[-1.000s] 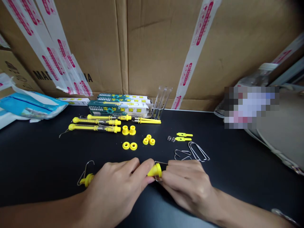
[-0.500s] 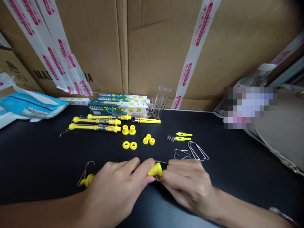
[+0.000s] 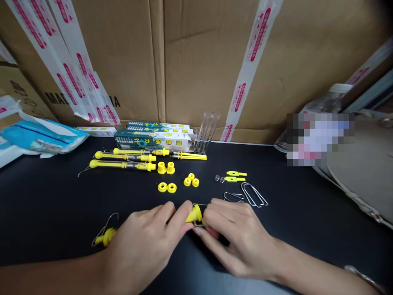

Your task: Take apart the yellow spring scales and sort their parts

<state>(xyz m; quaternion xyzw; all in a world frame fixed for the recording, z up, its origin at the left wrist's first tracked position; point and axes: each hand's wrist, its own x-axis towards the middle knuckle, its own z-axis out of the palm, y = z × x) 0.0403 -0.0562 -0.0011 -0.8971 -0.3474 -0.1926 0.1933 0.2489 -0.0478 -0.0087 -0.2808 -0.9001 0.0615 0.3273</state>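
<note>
My left hand [image 3: 147, 241] is wrapped around a yellow spring scale [image 3: 194, 214], whose middle is hidden in the palm. One yellow end with a bent wire hook [image 3: 106, 226] sticks out past the wrist side. At the other end, a flared yellow cap shows between the two hands. My right hand [image 3: 242, 235] is closed at that cap, its fingertips on a metal wire piece [image 3: 199, 225] that spans from the cap to the fingers. How the wire sits in the cap is hidden. Just beyond the right hand lie wire hooks [image 3: 235, 196] and larger bent wire loops [image 3: 254, 195].
Three assembled spring scales [image 3: 123, 164] lie behind, near green-and-white boxes [image 3: 144, 141] and upright clear tubes [image 3: 207, 131]. Yellow caps [image 3: 166, 167], rings [image 3: 167, 187], small collars [image 3: 191, 180], springs [image 3: 219, 178] and flat yellow rods [image 3: 236, 179] are grouped mid-table. A bottle [image 3: 333, 98] stands right.
Both hands and the held spring scale have shifted slightly left and up. My right thumb has moved away from the curled fingers, opening a gap below them.
</note>
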